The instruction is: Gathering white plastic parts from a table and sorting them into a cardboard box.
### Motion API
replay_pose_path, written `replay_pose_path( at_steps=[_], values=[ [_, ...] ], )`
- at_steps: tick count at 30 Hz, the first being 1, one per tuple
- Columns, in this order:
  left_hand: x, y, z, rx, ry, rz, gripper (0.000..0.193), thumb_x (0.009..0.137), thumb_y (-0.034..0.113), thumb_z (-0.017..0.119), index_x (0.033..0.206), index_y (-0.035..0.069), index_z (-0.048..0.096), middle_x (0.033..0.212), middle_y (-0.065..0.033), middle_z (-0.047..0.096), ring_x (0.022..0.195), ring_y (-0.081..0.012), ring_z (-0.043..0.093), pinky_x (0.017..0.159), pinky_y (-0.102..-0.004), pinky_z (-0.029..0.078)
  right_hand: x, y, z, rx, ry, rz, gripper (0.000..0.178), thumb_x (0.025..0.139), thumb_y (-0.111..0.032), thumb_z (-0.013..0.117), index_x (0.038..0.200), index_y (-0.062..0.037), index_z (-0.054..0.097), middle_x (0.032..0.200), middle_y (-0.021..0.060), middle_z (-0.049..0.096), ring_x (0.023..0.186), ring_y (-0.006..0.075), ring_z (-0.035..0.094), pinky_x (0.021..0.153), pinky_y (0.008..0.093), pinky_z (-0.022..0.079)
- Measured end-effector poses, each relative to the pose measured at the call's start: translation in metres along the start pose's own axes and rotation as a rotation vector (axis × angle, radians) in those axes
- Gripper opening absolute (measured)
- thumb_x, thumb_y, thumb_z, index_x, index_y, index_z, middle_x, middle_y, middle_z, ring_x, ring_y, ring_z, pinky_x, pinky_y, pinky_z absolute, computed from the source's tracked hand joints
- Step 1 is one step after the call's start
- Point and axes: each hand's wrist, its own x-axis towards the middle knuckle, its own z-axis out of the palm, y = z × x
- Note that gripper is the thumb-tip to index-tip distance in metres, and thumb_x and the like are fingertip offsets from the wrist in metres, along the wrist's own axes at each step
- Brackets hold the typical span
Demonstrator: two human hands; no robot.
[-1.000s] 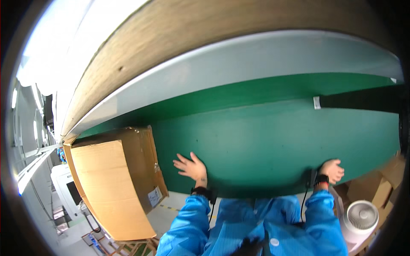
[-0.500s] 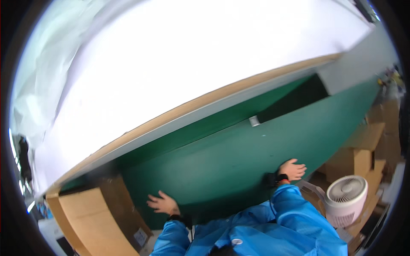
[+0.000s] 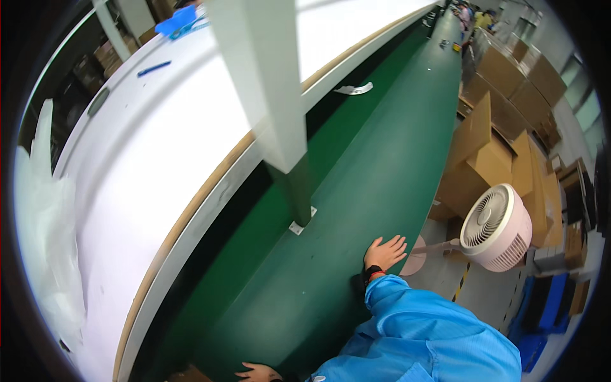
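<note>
A long green work surface [image 3: 356,184] runs away from me toward the far right. Flat on its right edge lies my right hand [image 3: 386,252], palm down, fingers stretched, holding nothing. At the bottom of the view, partly cut off, my left hand [image 3: 256,373] rests on the same green surface with its fingers extended and nothing in them. Blue sleeves cover my arms, and a dark band circles my right wrist.
A grey post [image 3: 270,95] stands on the green surface beside a white raised shelf [image 3: 191,121]. A curved white piece [image 3: 355,89] lies farther along. On the right are a pink fan [image 3: 493,223] and an open cardboard box [image 3: 480,165]. Several people work far off.
The view has swung to the right, bringing the far end of the green surface into sight. Both hands still lie on it; the left now sits at the bottom edge of the view.
</note>
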Motion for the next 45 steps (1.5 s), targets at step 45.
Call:
replay_pose_path(
  at_steps=[45],
  values=[
    [-0.025,0.172,-0.027,-0.382,0.024,0.194,0.063,0.093,0.060,0.030,0.140,0.018,0.034,0.143,-0.0127,0.034,0.130,-0.0290,0.036,0.095,-0.0550,0.035,0.001,0.002,-0.020,0.095,-0.092,0.048,0.064,0.084,-0.034,0.053,0.135,0.0030,0.039,0.145,0.0186,0.032,0.137,0.0348,0.025,0.113,0.0521,0.014]
  ],
)
